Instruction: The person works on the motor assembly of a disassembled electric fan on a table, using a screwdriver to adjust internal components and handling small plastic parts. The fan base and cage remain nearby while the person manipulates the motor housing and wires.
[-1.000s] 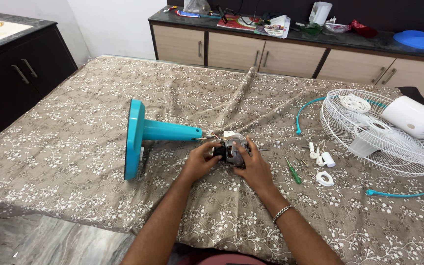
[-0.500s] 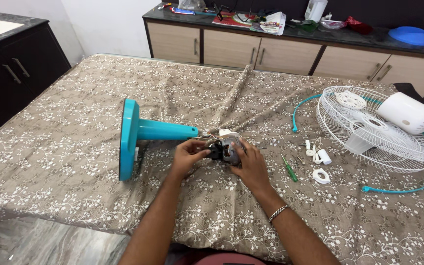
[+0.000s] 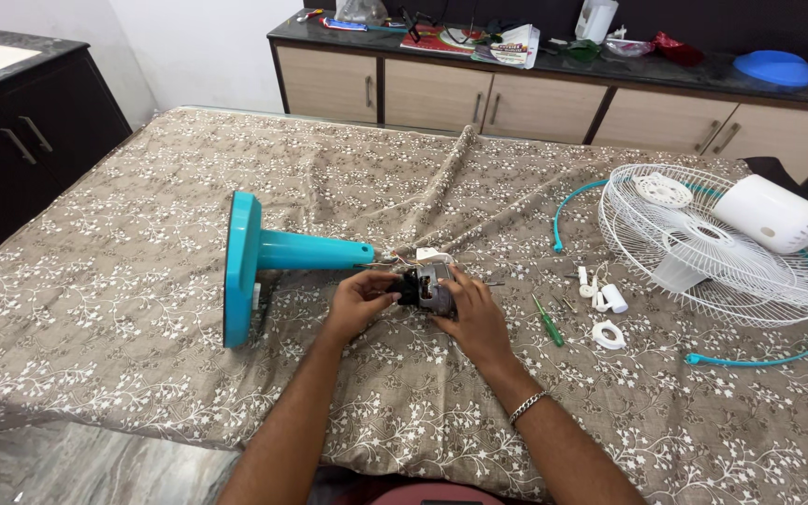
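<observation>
A turquoise fan stand [image 3: 264, 257] lies on its side on the patterned brown cloth [image 3: 142, 318], its round base at the left. At the end of its neck sits a small grey and black fan motor [image 3: 425, 285] with wires. My left hand [image 3: 359, 304] grips the motor's left end. My right hand [image 3: 474, 313] rests over its right side, fingers curled on the housing. A green-handled screwdriver [image 3: 548, 323] lies just right of my right hand.
White wire fan grilles [image 3: 703, 248] with a turquoise rim ring lie at the right, a white motor cover [image 3: 771, 213] on top. Small white plastic parts [image 3: 605, 313] lie between. Cabinets with a cluttered countertop [image 3: 554, 47] stand behind; a dark cabinet [image 3: 11, 140] at the left.
Both hands stay on the motor with only small shifts of the fingers. The camera view has shifted slightly; the stand and parts have not moved.
</observation>
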